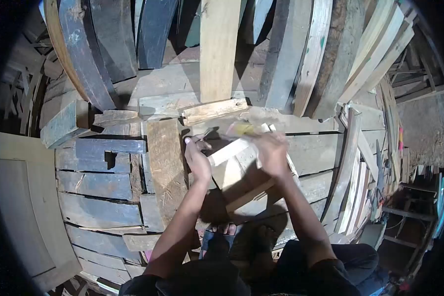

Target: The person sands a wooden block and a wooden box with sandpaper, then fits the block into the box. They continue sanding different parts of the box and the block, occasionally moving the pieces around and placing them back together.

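Observation:
A short pale wooden piece (pixel 228 152) lies between my two hands, tilted up to the right. My left hand (pixel 198 159) is closed round its left end, and a small dark object (pixel 211 132) shows by the fingertips. My right hand (pixel 271 153) is at the piece's right end, smeared by motion, with a blurred yellow thing (pixel 244 129) at its fingers; what exactly it grips is hidden. Beneath the hands are more pale boards (pixel 251 196) set at angles on the planks.
A rough brown board (pixel 165 167) lies left of my left hand. A split wood chunk (pixel 214 111) sits beyond the hands. Upright planks (pixel 217 49) lean along the far side. A panelled door (pixel 24 207) is at the left. My feet (pixel 224 229) are below the hands.

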Available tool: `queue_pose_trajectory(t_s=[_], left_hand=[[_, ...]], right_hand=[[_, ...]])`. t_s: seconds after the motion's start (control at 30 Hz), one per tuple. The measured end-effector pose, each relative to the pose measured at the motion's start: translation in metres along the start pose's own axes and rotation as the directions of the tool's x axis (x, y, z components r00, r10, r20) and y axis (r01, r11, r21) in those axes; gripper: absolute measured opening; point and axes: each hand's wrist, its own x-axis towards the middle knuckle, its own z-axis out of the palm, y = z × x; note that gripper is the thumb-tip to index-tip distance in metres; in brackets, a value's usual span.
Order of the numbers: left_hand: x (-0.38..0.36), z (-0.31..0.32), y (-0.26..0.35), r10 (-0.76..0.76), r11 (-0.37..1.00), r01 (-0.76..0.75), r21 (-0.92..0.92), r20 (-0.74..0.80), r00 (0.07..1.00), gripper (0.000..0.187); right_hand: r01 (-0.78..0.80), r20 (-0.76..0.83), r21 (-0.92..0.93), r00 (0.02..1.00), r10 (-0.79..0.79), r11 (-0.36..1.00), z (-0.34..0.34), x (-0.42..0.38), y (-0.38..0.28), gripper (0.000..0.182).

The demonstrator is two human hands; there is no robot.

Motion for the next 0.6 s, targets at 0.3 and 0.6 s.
queue_pose_trajectory(t_s=[0.3, 0.6], left_hand=[[-0.004, 0.004, 0.008, 0.044, 0.997, -0.041, 0.070, -0.041, 0.998, 0.058], [-0.002, 0.002, 0.016, 0.145, 0.932, -0.175, 0.318, 0.114, 0.983, 0.036]], right_hand=[[-0.221, 0.321, -0.019, 0.922, 0.215, 0.975, -0.056, 0.041, 0.021, 0.028], [-0.277, 0.625, 0.158, 0.771, 0.121, 0.948, -0.194, 0.081, -0.013, 0.030]])
